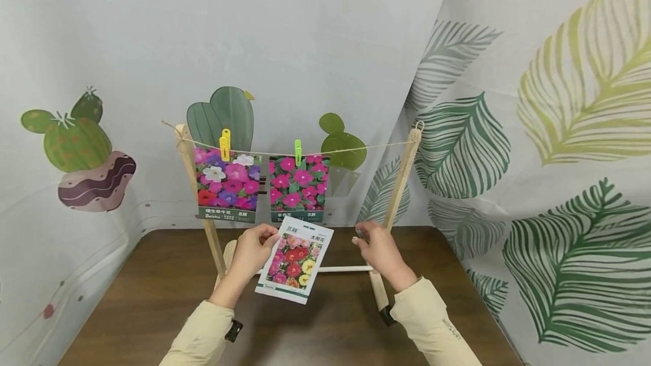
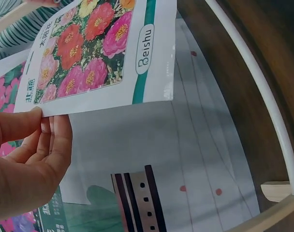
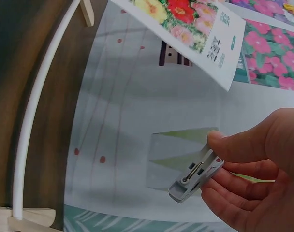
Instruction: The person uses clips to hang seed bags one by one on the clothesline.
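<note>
My left hand [image 1: 252,250] pinches a white flower seed packet [image 1: 295,261] by its left edge near the top, thumb in front and fingers behind. Red, pink and yellow blooms are printed on the packet, which tilts in front of a wooden stand. To the right, my right hand [image 1: 380,248] holds a small grey clothespin [image 3: 195,176] between thumb and fingers; its metal spring shows in the right wrist view. On the string [image 1: 351,149] above, a yellow clothespin [image 1: 225,144] and a green clothespin [image 1: 298,152] hold two seed packets with mixed flowers [image 1: 229,177] and pink flowers [image 1: 299,182].
Wooden posts [image 1: 402,179] carry the string at both ends, and a white rod [image 1: 346,269] joins them low down. The stand is on a dark brown table [image 1: 152,298]. Behind hangs a pale cloth [image 1: 325,44] printed with cacti, with a leaf-patterned cloth [image 1: 468,146] at right.
</note>
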### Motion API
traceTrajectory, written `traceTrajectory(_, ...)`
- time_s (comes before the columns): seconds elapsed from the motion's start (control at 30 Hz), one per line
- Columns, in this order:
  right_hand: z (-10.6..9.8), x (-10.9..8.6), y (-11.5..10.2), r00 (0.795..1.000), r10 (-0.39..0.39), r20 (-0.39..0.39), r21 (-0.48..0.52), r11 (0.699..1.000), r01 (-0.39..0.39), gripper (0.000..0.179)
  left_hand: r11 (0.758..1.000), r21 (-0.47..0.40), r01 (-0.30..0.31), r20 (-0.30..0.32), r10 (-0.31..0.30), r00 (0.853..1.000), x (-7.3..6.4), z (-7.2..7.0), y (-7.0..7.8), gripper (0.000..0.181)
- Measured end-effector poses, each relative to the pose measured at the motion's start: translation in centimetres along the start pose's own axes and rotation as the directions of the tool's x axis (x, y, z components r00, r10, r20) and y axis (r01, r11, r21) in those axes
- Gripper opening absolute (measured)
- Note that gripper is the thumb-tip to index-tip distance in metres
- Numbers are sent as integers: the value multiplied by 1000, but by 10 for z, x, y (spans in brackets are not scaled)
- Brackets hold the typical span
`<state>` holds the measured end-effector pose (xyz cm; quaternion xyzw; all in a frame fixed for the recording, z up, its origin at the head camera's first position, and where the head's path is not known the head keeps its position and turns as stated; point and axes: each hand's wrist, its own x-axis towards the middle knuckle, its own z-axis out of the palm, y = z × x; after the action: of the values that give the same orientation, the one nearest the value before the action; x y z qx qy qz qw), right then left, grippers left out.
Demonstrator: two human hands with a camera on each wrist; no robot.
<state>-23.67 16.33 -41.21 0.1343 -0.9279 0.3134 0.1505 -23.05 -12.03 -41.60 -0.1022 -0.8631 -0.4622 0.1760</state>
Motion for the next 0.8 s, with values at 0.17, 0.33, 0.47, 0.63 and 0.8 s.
traceTrajectory(0.17, -6, 1, -5, 998, -43, -46, -8, 999, 43, 29, 999, -18, -37, -5, 37, 999, 5, 4, 8, 5)
traceTrajectory(0.33, -13, 4, -8, 993, -81, -84, -19, 997, 80, 29, 998, -28, -55, -7, 55, 998, 11, 7, 16, 4)
traceTrajectory(0.47, -19, 6, -10, 991, -93, -99, -36, 995, 90, 30, 997, -42, -66, -12, 66, 998, 15, 8, 23, 5)
traceTrajectory(0.63, -27, 7, -13, 988, -109, -113, -51, 993, 104, 30, 996, -42, -79, -8, 79, 997, 17, 12, 29, 5)
traceTrajectory(0.8, -34, 9, -15, 986, -114, -123, -46, 993, 109, 30, 996, -40, -83, -1, 83, 997, 20, 17, 36, 8)
